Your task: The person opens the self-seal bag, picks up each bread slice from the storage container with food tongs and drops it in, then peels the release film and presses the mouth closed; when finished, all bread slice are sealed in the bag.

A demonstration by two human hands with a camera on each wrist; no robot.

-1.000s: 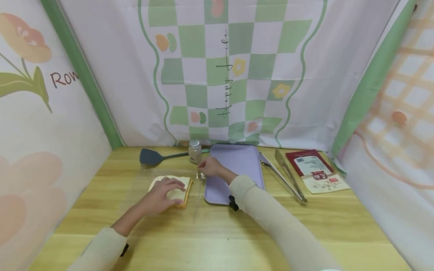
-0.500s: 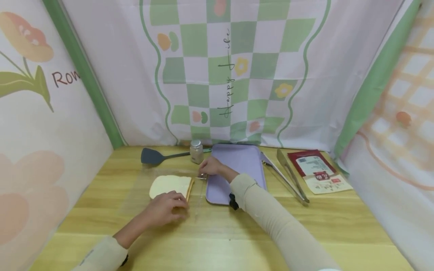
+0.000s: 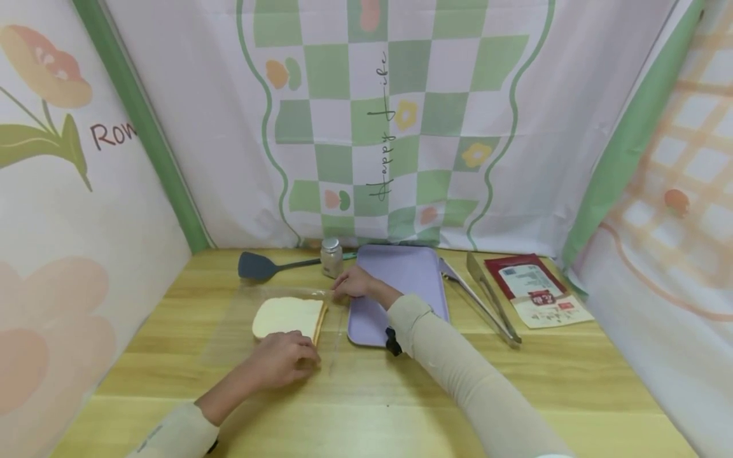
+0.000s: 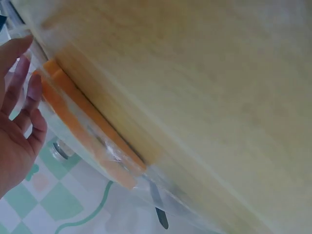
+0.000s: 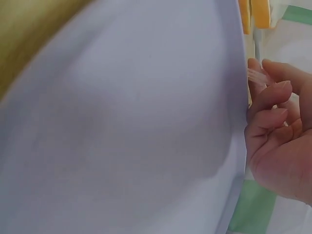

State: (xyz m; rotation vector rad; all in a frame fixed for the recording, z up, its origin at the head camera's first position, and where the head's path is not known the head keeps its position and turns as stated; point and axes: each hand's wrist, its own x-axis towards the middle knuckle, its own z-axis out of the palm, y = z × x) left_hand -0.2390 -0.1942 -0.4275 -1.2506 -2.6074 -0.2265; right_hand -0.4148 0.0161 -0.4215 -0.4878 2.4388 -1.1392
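Observation:
Two stacked slices of bread (image 3: 289,317) lie inside a clear plastic bag (image 3: 229,331) spread on the table; their orange-brown crusts (image 4: 97,117) show through the film in the left wrist view. At the bag's far right corner, my right hand (image 3: 354,282) pinches a gathered bit of the plastic (image 5: 261,77), close beside the tray's left edge. My left hand (image 3: 280,361) is at the near side of the bread, fingers bent. Its thumb and fingertips (image 4: 35,83) are right at the film; I cannot tell whether they pinch it. The left hand covers the bread's near corner.
A lilac tray (image 3: 401,273) lies right of the bag. Behind the bag are a dark spatula (image 3: 258,266) and a small glass jar (image 3: 331,259) with a silver lid. Metal tongs (image 3: 487,299) and a red-and-cream food pouch (image 3: 538,289) lie right. A patterned curtain (image 3: 389,127) hangs behind.
My left hand has moved off the top of the bread toward the near side, and its fingers have drawn in. The right hand stays at the bag's far corner.

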